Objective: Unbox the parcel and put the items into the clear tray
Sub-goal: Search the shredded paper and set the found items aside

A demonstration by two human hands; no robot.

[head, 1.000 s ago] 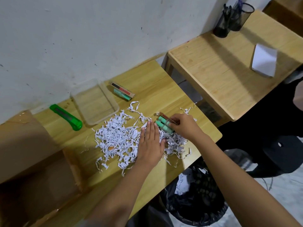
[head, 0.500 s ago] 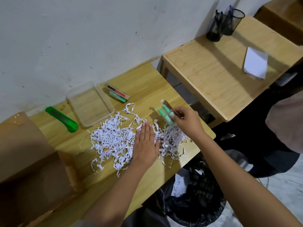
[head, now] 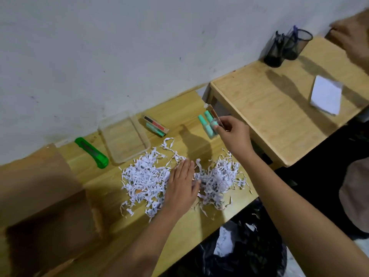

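The right hand (head: pixel 232 134) is raised above the bench (head: pixel 189 108) near its right end, fingers pinched on a blister pack of mint-green pens (head: pixel 208 124). The pack is clear of the surface and tilted, its card backing toward the palm and the green barrels facing the wall. The left hand (head: pixel 182 184) lies flat and open, palm down, fingers together, pressed on the heap of shredded white paper (head: pixel 145 176); it grips nothing. The shreds spread across the middle of the bench toward its front edge, in two loose clumps either side of the left hand, with a few curls straying toward the back.

Behind the shreds, toward the back edge by the wall, the clear tray (head: pixel 123 136) sits with nothing visible inside it, its wood-toned bottom showing through. Just beside the tray's right wall lies a second pack (head: pixel 156 127) with a red-and-black card and a green barrel under it, resting on the bench, not in the tray. To the tray's left a green utility knife (head: pixel 91 152) lies slanted, near but apart from the tray. The open brown cardboard parcel (head: pixel 40 196) takes up the bench's left end, its flap reaching toward the knife.

Below the bench's front edge a bin lined with a black bag (head: pixel 239 254) holds some white scraps. A second, lower wooden table (head: pixel 269 108) stands to the right, carrying a white notepad (head: pixel 326 95) and two black mesh pen cups (head: pixel 287 47) at its back corner.
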